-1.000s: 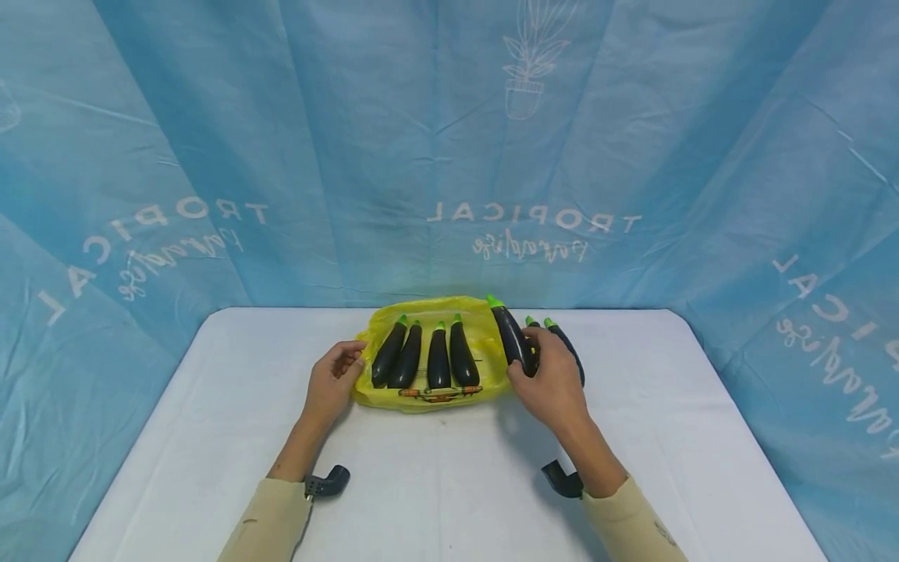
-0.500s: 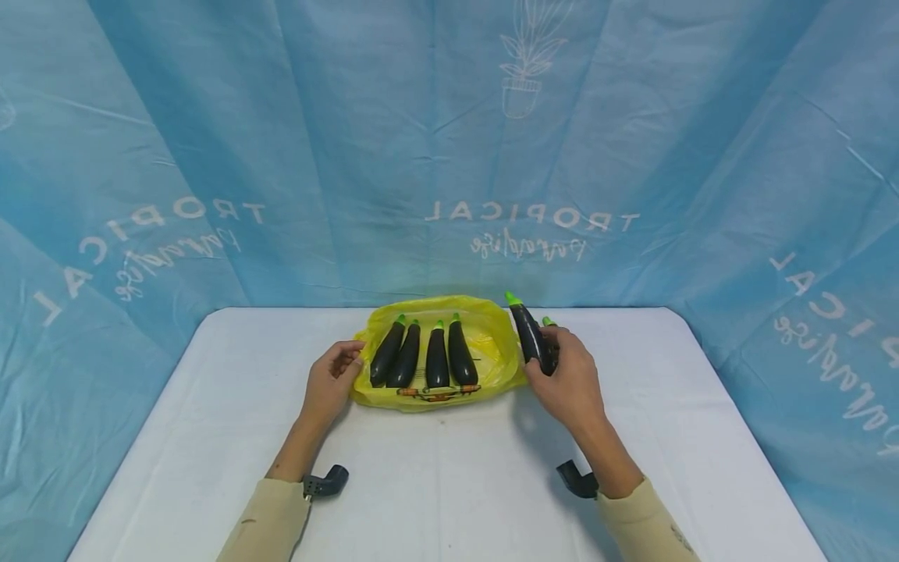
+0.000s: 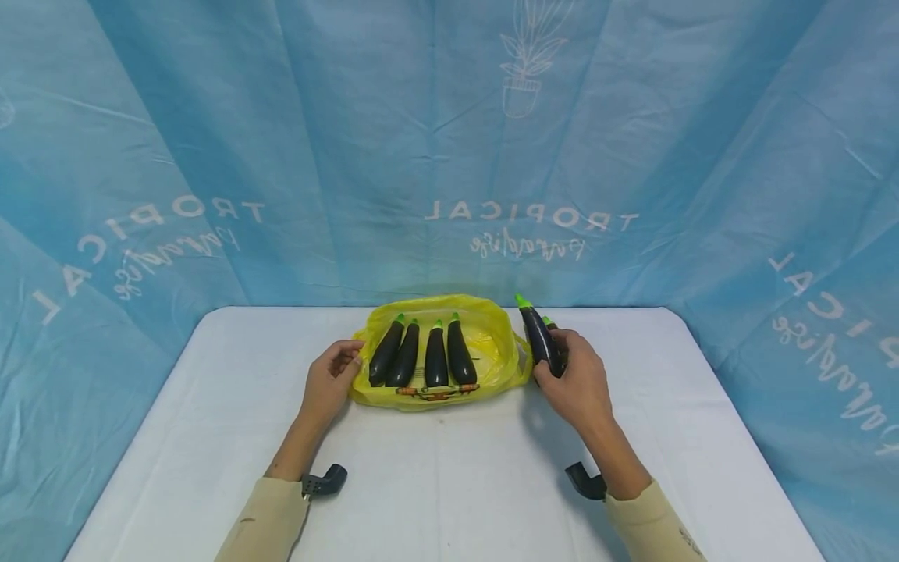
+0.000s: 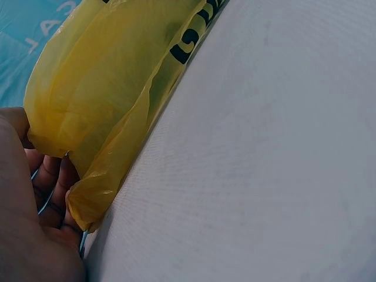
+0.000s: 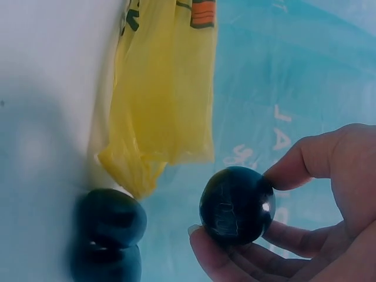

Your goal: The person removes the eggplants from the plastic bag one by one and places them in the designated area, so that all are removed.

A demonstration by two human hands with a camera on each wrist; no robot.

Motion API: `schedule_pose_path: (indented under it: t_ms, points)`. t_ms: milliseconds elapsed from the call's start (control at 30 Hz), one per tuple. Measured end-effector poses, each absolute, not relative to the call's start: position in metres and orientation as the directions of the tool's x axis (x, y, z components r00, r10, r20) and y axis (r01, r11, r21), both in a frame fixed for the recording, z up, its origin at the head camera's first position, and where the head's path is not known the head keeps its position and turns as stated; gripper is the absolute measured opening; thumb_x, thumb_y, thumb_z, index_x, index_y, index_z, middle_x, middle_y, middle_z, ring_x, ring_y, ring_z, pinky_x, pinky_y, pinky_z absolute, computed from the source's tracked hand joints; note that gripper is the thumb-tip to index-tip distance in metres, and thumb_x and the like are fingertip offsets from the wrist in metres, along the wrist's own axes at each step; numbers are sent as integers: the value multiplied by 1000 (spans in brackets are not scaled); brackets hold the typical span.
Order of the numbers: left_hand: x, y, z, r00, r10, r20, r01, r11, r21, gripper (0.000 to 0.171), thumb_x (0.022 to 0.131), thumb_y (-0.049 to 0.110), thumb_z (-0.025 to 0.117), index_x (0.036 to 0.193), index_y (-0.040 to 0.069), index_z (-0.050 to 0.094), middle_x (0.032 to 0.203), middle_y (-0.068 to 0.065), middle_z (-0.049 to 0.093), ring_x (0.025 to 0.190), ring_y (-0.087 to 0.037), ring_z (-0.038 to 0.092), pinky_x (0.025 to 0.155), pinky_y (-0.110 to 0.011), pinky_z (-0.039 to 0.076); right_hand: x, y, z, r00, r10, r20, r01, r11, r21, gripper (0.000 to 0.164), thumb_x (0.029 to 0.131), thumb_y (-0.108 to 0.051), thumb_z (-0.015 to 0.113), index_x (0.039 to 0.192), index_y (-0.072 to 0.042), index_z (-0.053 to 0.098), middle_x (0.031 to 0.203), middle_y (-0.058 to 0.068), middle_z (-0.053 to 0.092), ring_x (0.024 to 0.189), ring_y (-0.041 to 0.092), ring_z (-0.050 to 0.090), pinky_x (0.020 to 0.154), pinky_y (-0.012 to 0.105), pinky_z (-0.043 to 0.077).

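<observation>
A yellow plastic bag (image 3: pixel 495 351) lies spread at the table's back middle, its mouth gaping. Several dark eggplants (image 3: pixel 436 357) rest side by side in it, green stems toward the back. My left hand (image 3: pixel 333 380) pinches the bag's left edge; in the left wrist view its thumb and fingers are at the yellow film (image 4: pixel 94 100). Just right of the bag, my right hand (image 3: pixel 577 384) grips another eggplant (image 3: pixel 537 336) between thumb and fingers, stem tilted up and left. The right wrist view shows that eggplant's rounded bottom end (image 5: pixel 235 205).
Two more eggplants (image 5: pixel 111 218) lie together on the table beside the right hand, mostly hidden behind it in the head view. A white cloth covers the table (image 3: pixel 435 484). A blue printed curtain (image 3: pixel 365 156) hangs along the back and sides.
My right hand has moved right with its eggplant, from over the bag's right edge to beside it. The bag's right end now shows more fully. My left hand stays at the left edge.
</observation>
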State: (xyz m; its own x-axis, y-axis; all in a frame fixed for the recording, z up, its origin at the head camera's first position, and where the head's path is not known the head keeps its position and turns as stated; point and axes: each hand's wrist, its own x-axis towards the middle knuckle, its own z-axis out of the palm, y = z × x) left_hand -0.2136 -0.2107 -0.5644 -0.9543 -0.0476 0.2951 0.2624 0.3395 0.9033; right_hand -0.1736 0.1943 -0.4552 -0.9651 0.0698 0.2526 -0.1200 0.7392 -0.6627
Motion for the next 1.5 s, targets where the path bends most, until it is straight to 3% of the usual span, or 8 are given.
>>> schedule_pose_path:
  t_ms: [533,900,1100,1500]
  points:
    - [-212,-211,-565,-957,-53,284,248,353,902,25,104,6,63,129,6,68,111,-12,65,97,-15,58,82,-10,48,-181,219,-460,-962,138,236,-54,751,-658,53,92,-15,69,141,1,58,131,21,66,113,37,66,88,52,59]
    - [-202,-201,-542,-957,-56,285,246,367,897,26,104,0,60,129,-5,66,110,-20,65,96,-16,58,82,-9,46,-187,230,-464,-962,175,212,-7,755,-655,53,94,-16,67,143,1,57,133,22,64,115,38,65,87,53,60]
    - [-195,-198,-528,-952,-53,302,263,367,892,25,104,1,60,127,-5,66,110,-20,65,95,-15,58,82,-10,46,-191,237,-465,-958,195,210,11,756,-655,53,94,-14,67,143,2,56,133,23,64,115,39,64,85,54,61]
    - [-199,-199,-535,-959,-64,278,235,376,896,25,104,0,60,128,-5,66,110,-20,65,96,-19,58,81,-9,45,-197,248,-471,-964,223,144,70,738,-671,54,94,-16,67,145,1,55,133,25,64,113,39,65,84,52,61]
